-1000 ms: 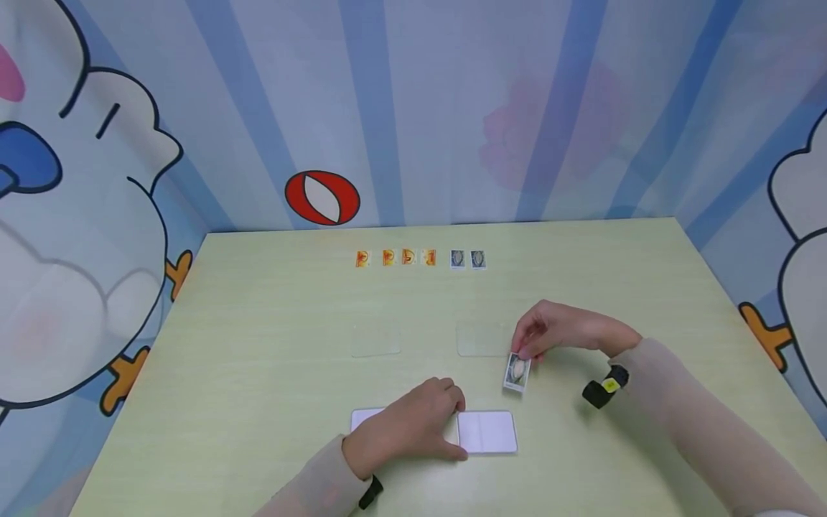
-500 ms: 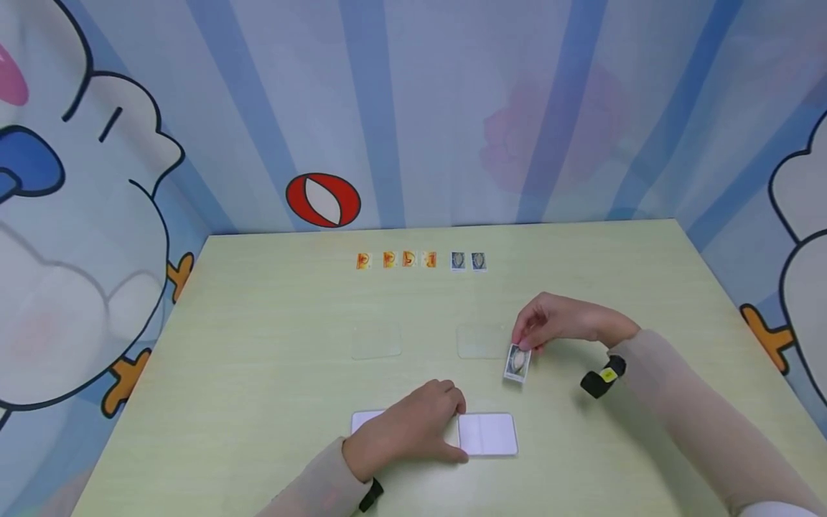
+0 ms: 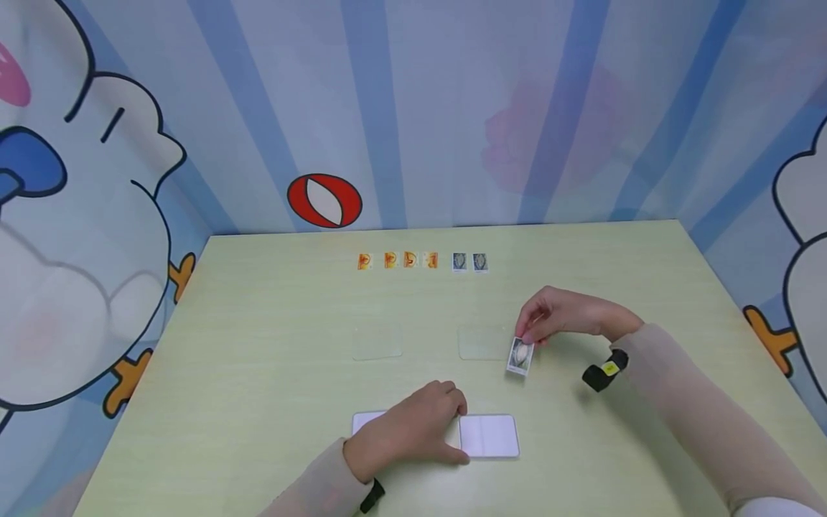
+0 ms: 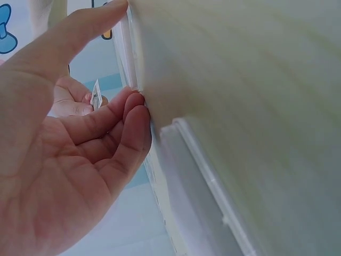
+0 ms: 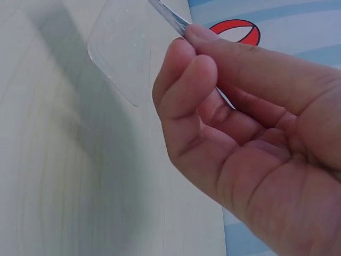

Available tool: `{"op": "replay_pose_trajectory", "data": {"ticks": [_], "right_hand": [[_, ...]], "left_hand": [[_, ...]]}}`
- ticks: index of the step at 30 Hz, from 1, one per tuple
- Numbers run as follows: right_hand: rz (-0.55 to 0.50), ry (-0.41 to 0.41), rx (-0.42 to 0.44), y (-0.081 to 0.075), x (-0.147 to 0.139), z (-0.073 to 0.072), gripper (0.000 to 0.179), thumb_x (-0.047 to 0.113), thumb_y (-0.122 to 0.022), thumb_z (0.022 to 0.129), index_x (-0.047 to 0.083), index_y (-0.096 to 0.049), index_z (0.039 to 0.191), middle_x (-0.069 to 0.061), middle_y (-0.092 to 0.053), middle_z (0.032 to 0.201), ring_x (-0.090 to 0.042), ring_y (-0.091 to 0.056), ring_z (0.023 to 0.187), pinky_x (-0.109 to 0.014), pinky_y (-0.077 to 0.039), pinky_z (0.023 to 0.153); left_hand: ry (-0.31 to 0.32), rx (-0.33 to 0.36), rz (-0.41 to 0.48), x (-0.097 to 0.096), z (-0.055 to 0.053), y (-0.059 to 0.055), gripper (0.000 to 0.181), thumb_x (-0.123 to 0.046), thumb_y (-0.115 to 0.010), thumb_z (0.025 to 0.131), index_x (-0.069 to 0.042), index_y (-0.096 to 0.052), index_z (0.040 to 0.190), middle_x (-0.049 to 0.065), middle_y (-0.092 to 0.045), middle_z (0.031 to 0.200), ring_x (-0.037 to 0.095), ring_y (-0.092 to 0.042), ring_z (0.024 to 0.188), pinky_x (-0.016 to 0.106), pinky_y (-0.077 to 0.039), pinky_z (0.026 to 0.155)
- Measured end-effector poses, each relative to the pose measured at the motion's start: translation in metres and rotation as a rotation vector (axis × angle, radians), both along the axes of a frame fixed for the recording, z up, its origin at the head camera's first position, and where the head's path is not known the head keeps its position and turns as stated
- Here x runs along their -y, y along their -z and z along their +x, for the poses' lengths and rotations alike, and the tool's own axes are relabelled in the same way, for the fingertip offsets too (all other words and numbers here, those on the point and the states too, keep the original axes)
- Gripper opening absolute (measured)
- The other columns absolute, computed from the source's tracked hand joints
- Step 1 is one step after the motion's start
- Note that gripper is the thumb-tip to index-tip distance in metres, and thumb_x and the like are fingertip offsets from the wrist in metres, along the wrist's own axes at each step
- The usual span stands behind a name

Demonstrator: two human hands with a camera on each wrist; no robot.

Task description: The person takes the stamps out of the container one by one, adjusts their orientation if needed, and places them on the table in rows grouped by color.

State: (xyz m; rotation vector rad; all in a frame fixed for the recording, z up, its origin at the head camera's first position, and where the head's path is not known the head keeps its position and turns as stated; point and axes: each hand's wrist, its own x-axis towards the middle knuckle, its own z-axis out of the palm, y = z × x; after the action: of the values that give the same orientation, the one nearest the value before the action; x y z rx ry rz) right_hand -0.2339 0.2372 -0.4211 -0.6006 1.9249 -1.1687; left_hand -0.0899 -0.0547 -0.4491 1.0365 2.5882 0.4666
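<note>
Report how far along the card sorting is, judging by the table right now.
Done: nothing looks filed; both clear sleeves appear empty. In hand: the right hand pinches one card just beside the right sleeve, while the left hand rests on the white case. Left: six small cards in a row at the table's far edge, untouched.

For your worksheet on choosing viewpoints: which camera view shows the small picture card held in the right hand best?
The head view: the card shows its printed face, pinched by the right hand beside a clear sleeve. The right wrist view shows only its thin edge above the fingers; the left wrist view shows a distant sliver.
</note>
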Motion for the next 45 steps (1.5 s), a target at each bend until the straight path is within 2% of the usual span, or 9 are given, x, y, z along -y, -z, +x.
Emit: {"op": "replay_pose_trajectory", "data": {"ticks": [21, 39, 45], "right_hand": [[0.013, 0.021, 0.001, -0.007, -0.001, -0.007, 0.016, 0.001, -0.071, 0.09, -0.008, -0.071, 0.102, -0.015, -0.072, 0.092, -0.016, -0.062, 0.073, -0.033, -0.055, 0.068], [0.04, 0.082, 0.052, -0.003, -0.006, -0.021, 0.018, 0.0, -0.071, 0.089, -0.01, -0.07, 0.104, -0.015, -0.072, 0.093, -0.016, -0.062, 0.073, -0.03, -0.055, 0.069], [0.034, 0.076, 0.051, -0.002, -0.008, -0.026, 0.019, 0.0, -0.071, 0.09, -0.011, -0.069, 0.105, -0.016, -0.072, 0.093, -0.018, -0.064, 0.074, -0.031, -0.055, 0.069]], "left_hand": [[0.007, -0.022, -0.001, 0.0, 0.001, 0.001, 0.053, -0.045, -0.087, 0.073, -0.01, -0.063, 0.104, -0.007, -0.052, 0.092, 0.008, -0.045, 0.083, 0.019, -0.043, 0.078], [0.009, -0.024, -0.003, 0.0, 0.0, 0.003, 0.052, -0.044, -0.086, 0.074, -0.009, -0.062, 0.104, -0.007, -0.051, 0.09, 0.008, -0.044, 0.082, 0.019, -0.042, 0.077], [0.009, -0.024, -0.005, 0.0, 0.0, 0.003, 0.053, -0.045, -0.086, 0.074, -0.009, -0.062, 0.104, -0.007, -0.052, 0.091, 0.008, -0.045, 0.082, 0.019, -0.043, 0.078]]}}
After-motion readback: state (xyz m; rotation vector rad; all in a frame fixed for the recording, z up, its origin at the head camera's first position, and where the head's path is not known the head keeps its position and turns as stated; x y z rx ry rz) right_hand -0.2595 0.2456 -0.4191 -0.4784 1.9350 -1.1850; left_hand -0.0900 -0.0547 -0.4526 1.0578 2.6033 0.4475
